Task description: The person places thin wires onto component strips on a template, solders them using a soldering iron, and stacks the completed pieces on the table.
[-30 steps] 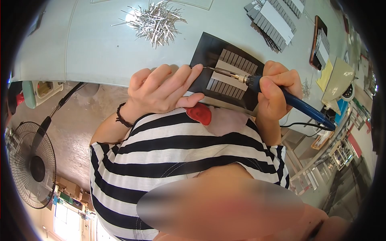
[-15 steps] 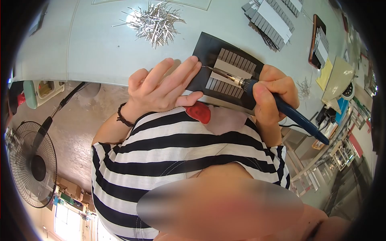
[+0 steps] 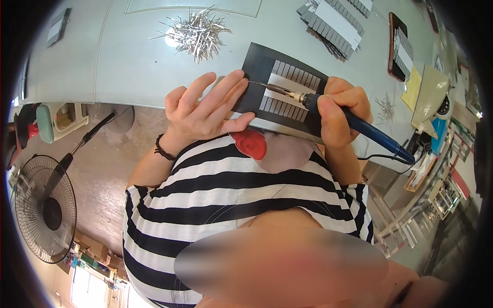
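Observation:
My right hand (image 3: 345,109) is wrapped round the dark blue handle of a soldering iron (image 3: 367,127), its metal tip pointing left over a dark board (image 3: 252,57). On the board lies a light strip with rows of small grey rectangular pieces (image 3: 281,109) along both sides. My left hand (image 3: 208,105) has its fingers stretched out and apart, the fingertips at the board's left edge, close to the iron's tip. A thin line, perhaps a wire, runs between the tip and those fingertips. Whether the tip touches anything, I cannot tell.
A heap of thin metal strips (image 3: 199,36) lies at the back of the table. Stacked grey-and-white strip pieces (image 3: 336,28) and a phone (image 3: 398,46) are at back right, with a smaller scatter of strips (image 3: 386,108) nearer. A black fan (image 3: 49,208) stands left.
The whole view has shifted slightly, with the tabletop things now a little further left. Both hands, the iron and the board keep nearly the same positions relative to each other.

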Tool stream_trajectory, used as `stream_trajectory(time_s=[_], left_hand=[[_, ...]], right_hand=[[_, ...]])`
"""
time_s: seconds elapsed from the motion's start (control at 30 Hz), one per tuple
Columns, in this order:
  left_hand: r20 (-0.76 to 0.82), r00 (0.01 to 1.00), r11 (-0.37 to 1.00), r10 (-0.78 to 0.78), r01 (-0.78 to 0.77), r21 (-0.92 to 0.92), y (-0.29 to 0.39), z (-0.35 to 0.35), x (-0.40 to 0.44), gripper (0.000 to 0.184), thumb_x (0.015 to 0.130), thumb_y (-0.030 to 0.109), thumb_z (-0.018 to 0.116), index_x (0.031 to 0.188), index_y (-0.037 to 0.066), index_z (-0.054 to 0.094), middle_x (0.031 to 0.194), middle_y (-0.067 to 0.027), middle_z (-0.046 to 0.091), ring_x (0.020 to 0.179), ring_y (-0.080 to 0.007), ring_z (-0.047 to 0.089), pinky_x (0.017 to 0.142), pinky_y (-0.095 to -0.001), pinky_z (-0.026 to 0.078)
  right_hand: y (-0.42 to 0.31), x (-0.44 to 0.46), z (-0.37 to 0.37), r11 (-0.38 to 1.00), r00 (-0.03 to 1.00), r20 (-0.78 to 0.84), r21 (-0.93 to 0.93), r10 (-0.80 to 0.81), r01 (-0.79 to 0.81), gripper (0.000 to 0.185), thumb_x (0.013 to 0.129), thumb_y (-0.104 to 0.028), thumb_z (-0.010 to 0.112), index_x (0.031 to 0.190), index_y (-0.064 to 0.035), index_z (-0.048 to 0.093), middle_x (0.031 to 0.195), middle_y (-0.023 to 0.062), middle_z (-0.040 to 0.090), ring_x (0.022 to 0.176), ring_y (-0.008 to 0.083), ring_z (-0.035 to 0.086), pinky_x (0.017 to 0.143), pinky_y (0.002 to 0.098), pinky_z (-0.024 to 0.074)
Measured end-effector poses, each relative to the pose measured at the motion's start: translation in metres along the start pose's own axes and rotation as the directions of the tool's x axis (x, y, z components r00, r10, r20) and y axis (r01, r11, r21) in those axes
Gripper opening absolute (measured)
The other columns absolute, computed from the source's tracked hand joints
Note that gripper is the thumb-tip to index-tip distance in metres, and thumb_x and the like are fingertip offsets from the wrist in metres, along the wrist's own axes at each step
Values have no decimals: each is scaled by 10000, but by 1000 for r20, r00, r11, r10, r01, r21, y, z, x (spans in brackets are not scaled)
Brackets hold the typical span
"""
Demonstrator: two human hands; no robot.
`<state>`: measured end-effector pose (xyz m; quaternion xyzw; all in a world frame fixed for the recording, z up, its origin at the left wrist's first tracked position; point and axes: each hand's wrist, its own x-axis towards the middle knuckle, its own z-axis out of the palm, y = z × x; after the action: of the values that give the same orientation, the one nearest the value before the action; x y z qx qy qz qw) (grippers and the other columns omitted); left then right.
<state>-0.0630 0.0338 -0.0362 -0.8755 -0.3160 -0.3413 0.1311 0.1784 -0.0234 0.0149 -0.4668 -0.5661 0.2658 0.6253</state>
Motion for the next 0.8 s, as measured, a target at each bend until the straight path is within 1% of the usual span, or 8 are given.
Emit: stream_trajectory(time_s=[0.07,0.1,0.2,0.3,0.37,0.63,0.8], left_hand=[[39,999,999,31,-31,13,-1,-1,1,492,930,667,512,1002,292,823,1131,163,725,1090,-138,533,900,-277,361],[38,999,999,31,-32,15,-1,-1,0,492,930,667,512,1002,292,823,1131,163,725,1090,-138,533,900,-277,361],[37,999,999,31,-31,8,-2,0,-2,493,929,668,513,1014,293,820,1140,162,722,1085,-138,532,901,-278,362],[43,998,999,37,-37,5,-2,1,-3,489,927,668,517,1018,293,819,1152,161,719,1080,-139,530,897,-276,364],[-8,1000,1000,1,-1,-28,0,3,-4,454,946,607,513,1010,269,809,1179,163,719,1032,-117,593,805,-276,339],[-18,1000,1000,6,-6,-21,-1,3,-4,463,960,605,497,1000,267,810,1179,162,719,1020,-109,593,800,-271,340],[-31,1000,1000,-4,3,-20,0,5,-4,466,966,605,489,999,267,809,1173,163,722,1014,-104,595,804,-265,344]], right_hand=[[-1,1,0,1000,1000,-26,17,-5,5,168,733,117,635,721,-8,523,551,26,491,454,104,348,428,303,248],[-1,2,0,999,999,-52,32,-6,8,169,732,116,633,723,-9,520,552,26,490,455,102,343,429,303,245],[1,1,0,999,999,-34,37,-33,34,170,730,113,629,724,-10,512,548,32,483,453,104,332,430,305,241],[1,1,-1,999,999,0,18,-41,41,171,724,113,628,723,-8,508,544,35,478,447,113,332,428,311,241],[1,2,-1,999,999,14,9,-44,44,173,719,114,631,723,-7,507,544,36,476,445,116,331,427,312,239],[2,3,0,999,998,57,-18,-36,37,179,710,112,642,731,-6,509,544,36,472,440,121,331,420,314,234],[-1,3,2,999,999,39,-30,-15,16,177,753,110,640,735,-6,507,557,40,485,453,113,342,428,307,248]])
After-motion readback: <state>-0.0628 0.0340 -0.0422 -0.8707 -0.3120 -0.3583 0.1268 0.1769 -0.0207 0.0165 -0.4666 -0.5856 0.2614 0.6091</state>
